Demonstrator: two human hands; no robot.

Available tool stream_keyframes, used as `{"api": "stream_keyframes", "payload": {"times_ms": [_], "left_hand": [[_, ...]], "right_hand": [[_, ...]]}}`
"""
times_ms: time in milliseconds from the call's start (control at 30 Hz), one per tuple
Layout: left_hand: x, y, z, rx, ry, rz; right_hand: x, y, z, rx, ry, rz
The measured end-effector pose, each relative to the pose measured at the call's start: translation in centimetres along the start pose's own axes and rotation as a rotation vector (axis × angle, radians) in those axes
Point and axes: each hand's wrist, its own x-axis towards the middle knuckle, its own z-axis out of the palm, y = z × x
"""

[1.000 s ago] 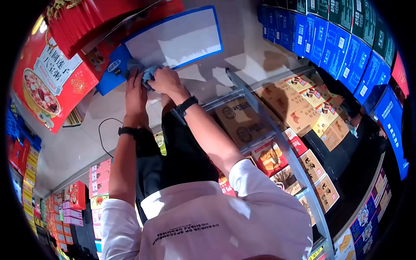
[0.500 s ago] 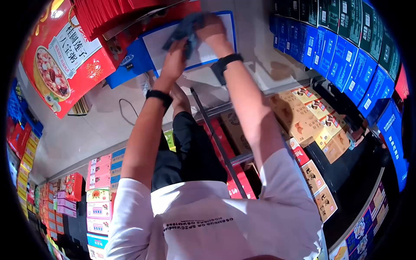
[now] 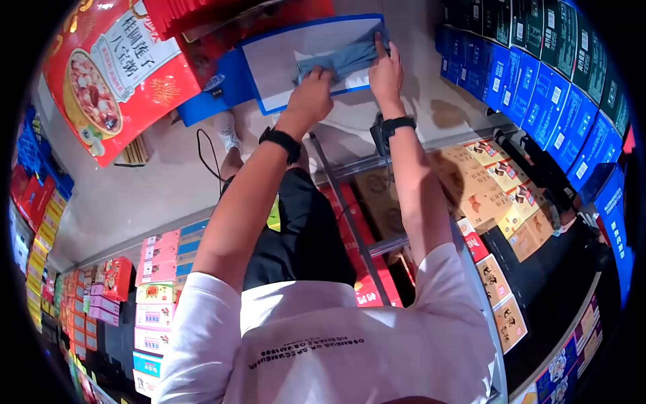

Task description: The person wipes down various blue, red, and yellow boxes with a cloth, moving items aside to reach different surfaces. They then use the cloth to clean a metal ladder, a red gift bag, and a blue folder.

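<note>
A blue-grey cloth [image 3: 346, 59] lies stretched across a white board with a blue rim [image 3: 269, 54]. My left hand [image 3: 313, 96] presses on the cloth's left end, with its fingers curled into the fabric. At the cloth's other end, near the board's right edge, my right hand [image 3: 385, 73] grips the fabric between thumb and fingers. Both wrists wear black bands.
Left of the board stands a big red carton [image 3: 121, 74]. Blue boxes [image 3: 538, 111] are stacked at the right. Tan boxes [image 3: 464, 182] lie below them. A metal rail [image 3: 350, 222] runs beside my legs, and a black cable [image 3: 205, 151] loops over the floor.
My hands have moved apart and to the right, my left hand lower. The bunched, lifted cloth is now spread out on the board. The view has shifted slightly.
</note>
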Motion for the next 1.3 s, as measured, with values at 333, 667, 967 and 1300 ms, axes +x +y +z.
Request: {"api": "stream_keyframes", "payload": {"times_ms": [333,667,967,1300], "left_hand": [[-7.2,-8.9,-6.9,0.334,0.175,-0.043],[-19.5,-20.4,-14.5,0.09,0.016,-0.181],[-23.9,-26.0,-16.3,0.067,-0.207,-0.197],[-20.1,-34.4,-14.1,0.528,-0.124,-0.257]], "right_hand": [[-2.0,-14.6,4.4,0.366,0.054,-0.236],[-12.6,-24.3,13.3,0.244,-0.208,-0.233],[-21.2,-24.7,15.6,0.279,-0.417,0.076],[-17.7,-24.2,22.9,0.436,-0.516,-0.009]]}}
